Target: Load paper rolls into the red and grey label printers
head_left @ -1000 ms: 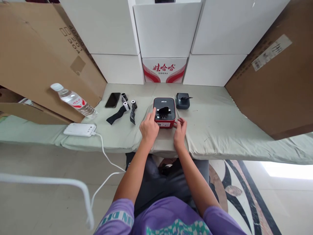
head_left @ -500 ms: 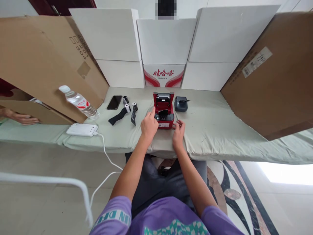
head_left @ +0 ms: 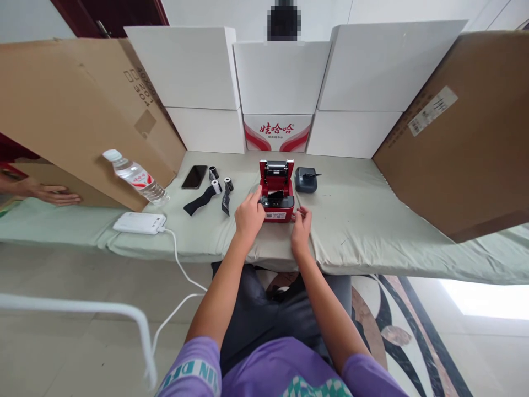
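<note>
A small red receipt printer [head_left: 278, 216] stands on the cloth-covered table in front of me, its lid [head_left: 276, 169] raised and its dark inside showing. Along the printer's left side lies the index finger of my left hand [head_left: 249, 214]; the other fingers curl near its front corner. My right hand [head_left: 301, 227] rests at the right front corner, fingers loosely bent and slightly apart, fingertips against the casing. Several small paper rolls [head_left: 216, 187], some with dark strips trailing, lie to the left. On the right is a dark square object [head_left: 306, 181] with a thin black piece on top.
A phone [head_left: 194, 177], a water bottle [head_left: 140, 179] and a white power bank [head_left: 139, 223] with a cable are at left. White boxes [head_left: 282, 77] stand behind; cardboard panels [head_left: 467, 138] flank both sides. Another person's hand [head_left: 55, 193] shows at far left.
The view has tilted up slightly. My hands stay at the printer's two sides, and its lid remains raised. The other person's hand at far left has moved a little to the right.
</note>
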The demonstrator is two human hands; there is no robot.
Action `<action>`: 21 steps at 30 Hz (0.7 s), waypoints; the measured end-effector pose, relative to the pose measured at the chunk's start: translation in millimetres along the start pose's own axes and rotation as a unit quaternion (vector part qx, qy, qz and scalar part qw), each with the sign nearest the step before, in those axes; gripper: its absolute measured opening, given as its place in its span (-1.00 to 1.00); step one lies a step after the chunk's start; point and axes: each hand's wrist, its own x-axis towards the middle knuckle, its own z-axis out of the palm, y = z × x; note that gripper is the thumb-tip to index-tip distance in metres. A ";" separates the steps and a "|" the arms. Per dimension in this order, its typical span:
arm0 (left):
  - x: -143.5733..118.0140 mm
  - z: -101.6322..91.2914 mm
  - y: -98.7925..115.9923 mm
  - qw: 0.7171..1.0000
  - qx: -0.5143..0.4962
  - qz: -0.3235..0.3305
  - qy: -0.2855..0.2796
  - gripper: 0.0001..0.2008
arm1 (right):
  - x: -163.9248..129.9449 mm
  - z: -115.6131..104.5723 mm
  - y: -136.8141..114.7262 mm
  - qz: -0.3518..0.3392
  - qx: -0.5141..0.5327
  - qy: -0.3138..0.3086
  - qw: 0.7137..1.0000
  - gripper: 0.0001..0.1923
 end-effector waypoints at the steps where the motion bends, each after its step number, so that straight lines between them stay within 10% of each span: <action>1: -1.8 0.1 -0.8 1.000 -0.007 0.000 0.008 -0.38 | 0.1 0.1 -0.1 0.001 0.003 0.000 1.000 -0.57; 7: 29.1 -5.1 -3.4 0.999 -0.036 0.005 0.039 -0.55 | 0.2 0.7 -0.5 0.004 0.004 -0.005 1.000 -0.59; 13: 125.5 6.5 13.2 0.942 0.020 0.107 -0.318 -0.77 | 1.4 1.4 -1.4 0.006 0.010 -0.003 1.000 -0.59; 21: 137.9 24.4 44.1 0.883 0.203 0.105 -0.409 -0.87 | 1.7 2.3 -3.1 0.010 0.025 0.000 1.000 -0.66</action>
